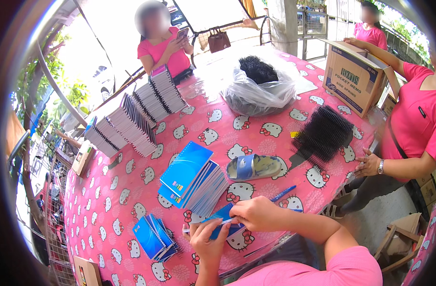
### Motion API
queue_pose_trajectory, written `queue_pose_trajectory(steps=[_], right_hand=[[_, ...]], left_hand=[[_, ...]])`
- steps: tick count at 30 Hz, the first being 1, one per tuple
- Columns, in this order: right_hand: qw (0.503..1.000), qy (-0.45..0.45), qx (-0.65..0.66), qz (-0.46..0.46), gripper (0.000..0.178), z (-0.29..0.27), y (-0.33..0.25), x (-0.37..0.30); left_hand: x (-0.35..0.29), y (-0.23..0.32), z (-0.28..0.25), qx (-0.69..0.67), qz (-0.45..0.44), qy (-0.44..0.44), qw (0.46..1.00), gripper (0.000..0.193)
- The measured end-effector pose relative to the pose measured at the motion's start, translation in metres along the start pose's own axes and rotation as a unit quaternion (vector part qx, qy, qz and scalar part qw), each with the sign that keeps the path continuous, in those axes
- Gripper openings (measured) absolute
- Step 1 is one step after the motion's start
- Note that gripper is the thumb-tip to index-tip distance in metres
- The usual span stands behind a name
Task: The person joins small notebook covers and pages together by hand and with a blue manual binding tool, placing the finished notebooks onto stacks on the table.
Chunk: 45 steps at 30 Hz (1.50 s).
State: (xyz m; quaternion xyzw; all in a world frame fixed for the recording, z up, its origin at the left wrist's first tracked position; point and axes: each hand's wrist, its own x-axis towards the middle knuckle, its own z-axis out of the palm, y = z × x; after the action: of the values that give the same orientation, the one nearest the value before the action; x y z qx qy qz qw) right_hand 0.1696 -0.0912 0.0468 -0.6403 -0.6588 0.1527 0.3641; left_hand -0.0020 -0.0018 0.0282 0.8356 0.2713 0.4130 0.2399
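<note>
Near the table's front edge, my left hand [209, 242] is closed on the edge of a small blue notebook [220, 213], thumb and fingers pinching it. My right hand [257, 213] is closed at the notebook's other end, its fingertips pressed to the edge; what lies under them is hidden. Just beyond stands a tall, leaning stack of blue notebooks [191, 174]. A smaller pile of spiral-bound blue notebooks [153, 238] lies to the left. Right of my right hand is a blue pen [283, 193].
A blue slipper [253, 167] and black spiral coils [325, 133] lie on the patterned tablecloth [179, 131]. Tall notebook stacks [132, 125] stand far left, a plastic bag of black coils [261, 93] at the back. One person holds a phone [182, 34]; others stand by a carton [353, 76].
</note>
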Motion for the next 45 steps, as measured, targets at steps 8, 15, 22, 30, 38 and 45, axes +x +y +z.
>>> queue_pose_trajectory(steps=[8, 15, 22, 30, 38, 45], right_hand=[[1.0, -0.009, 0.008, 0.007, 0.02, 0.0, 0.006, -0.003], [0.997, 0.075, -0.001, -0.009, 0.031, 0.009, 0.002, -0.001], [0.997, 0.044, -0.063, 0.005, 0.026, 0.006, -0.009, -0.001], [0.996, 0.059, -0.074, -0.004, 0.022, 0.012, -0.018, 0.0], [0.992, 0.105, -0.072, -0.027, 0.018, 0.024, -0.019, 0.004], [0.995, 0.023, -0.062, 0.079, 0.023, -0.002, -0.018, 0.0]], left_hand=[[-0.001, 0.001, 0.001, 0.022, 0.032, -0.005, 0.999, 0.024], [-0.003, -0.007, 0.006, 0.036, 0.068, 0.025, 0.997, 0.028], [-0.006, -0.007, 0.002, 0.029, 0.034, 0.0, 0.999, 0.027], [-0.002, -0.005, -0.003, 0.015, 0.025, -0.01, 1.0, 0.037], [-0.006, -0.006, -0.002, 0.005, -0.027, -0.005, 1.0, 0.038], [-0.005, 0.003, -0.013, -0.018, -0.009, -0.048, 0.999, 0.035]])
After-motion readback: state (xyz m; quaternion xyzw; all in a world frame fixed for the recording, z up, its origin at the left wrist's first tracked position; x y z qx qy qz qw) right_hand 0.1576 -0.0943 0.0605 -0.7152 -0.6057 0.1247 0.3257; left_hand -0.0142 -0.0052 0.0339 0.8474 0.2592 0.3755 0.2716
